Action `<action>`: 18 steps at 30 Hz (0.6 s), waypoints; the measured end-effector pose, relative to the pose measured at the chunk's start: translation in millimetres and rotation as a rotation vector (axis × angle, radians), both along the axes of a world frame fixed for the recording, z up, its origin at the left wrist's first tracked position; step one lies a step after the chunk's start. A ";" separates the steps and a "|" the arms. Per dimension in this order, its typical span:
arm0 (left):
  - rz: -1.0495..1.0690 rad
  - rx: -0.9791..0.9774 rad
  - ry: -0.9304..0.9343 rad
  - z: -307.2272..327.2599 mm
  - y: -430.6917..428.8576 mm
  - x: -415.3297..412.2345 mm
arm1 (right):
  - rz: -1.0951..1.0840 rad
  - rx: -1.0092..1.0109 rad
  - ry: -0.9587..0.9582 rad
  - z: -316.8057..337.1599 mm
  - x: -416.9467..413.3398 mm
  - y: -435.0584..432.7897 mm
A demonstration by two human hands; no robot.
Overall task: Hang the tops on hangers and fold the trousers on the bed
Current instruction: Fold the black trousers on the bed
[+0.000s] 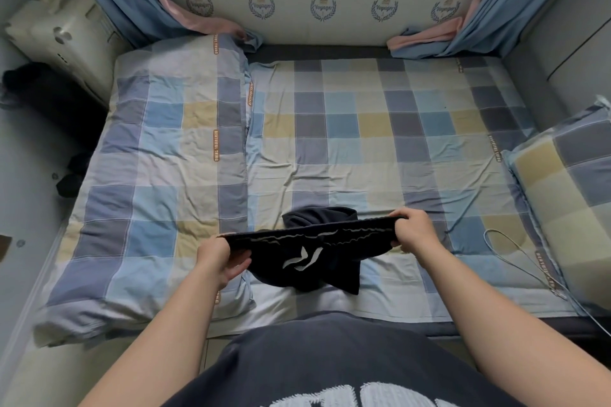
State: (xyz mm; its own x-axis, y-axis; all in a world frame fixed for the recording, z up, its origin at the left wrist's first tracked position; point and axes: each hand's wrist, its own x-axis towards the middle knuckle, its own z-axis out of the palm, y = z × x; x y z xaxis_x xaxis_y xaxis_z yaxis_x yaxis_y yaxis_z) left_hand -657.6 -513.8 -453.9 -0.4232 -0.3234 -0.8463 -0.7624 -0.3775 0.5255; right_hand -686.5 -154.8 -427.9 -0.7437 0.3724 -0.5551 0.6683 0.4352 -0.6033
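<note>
Blue-checked quilt [158,158] lies folded at the left of the bed [363,129]. Beside it the left hand [224,258] pinches one end of a dark garment [307,258], held stretched above the sheet's near edge. The right hand [413,231] has its grip closed on the other end. Soft, light and limp, the cloth will likely sag unless taken by its firmer banded edge. A thin pale loop [515,251], possibly a hanger, lies near the pillow [568,182].
</note>
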 end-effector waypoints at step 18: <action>-0.179 -0.484 0.532 27.0 -2.8 -30.8 | -0.099 -0.289 0.399 41.3 -7.5 17.5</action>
